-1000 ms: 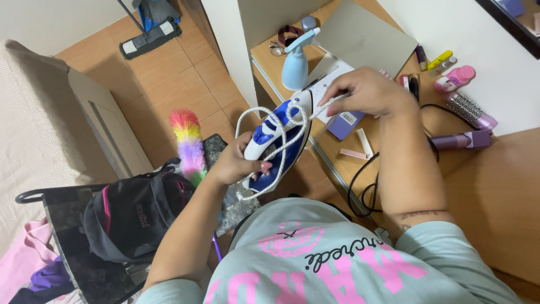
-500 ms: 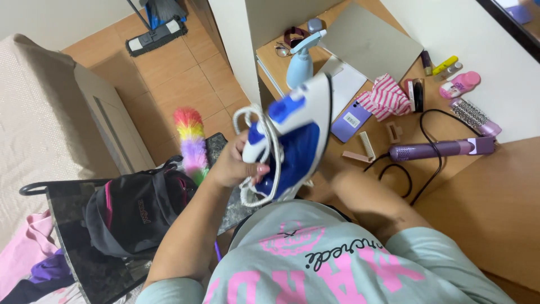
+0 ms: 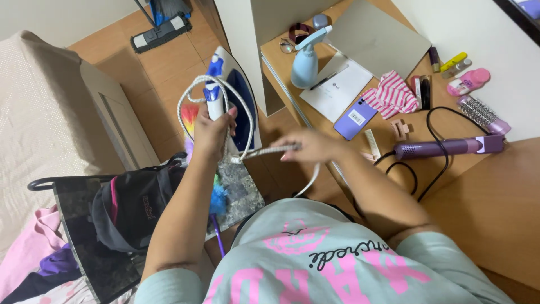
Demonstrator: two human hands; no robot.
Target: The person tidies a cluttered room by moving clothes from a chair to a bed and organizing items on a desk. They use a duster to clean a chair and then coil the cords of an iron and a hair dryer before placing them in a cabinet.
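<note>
Brown tiled floor beside a wooden desk (image 3: 281,56), seen from above. Nearest, a pale green shirt with pink print and 2 bare arms reaching forward. Below the left arm, a dark backpack (image 3: 132,205) on a black chair (image 3: 73,225), with a coloured feather duster (image 3: 216,200) just beside. Left hand (image 3: 211,132) closed firmly around the handle of a white and blue iron (image 3: 239,98), holding it up in the air between chair and desk. Right hand (image 3: 309,146) pinching the braided white cord (image 3: 270,150) between thumb and fingers, drawn tight from the iron toward the desk side, with the slack hanging under the wrist. Some loops lying around the iron body: judged as winding of the cord, about midway. Called for by 1 more turn: steady left grip, cord kept tight, right hand passing over the nose without slipping off the loops. Long axis of the iron running from near to far, nose pointing away and a little up, heel toward the left hand. Farther on the desk, a blue spray bottle (image 3: 305,62), a purple phone (image 3: 354,117) and a purple hair styler (image 3: 444,147). Farthest, a flat mop (image 3: 160,31) on the floor.
</note>
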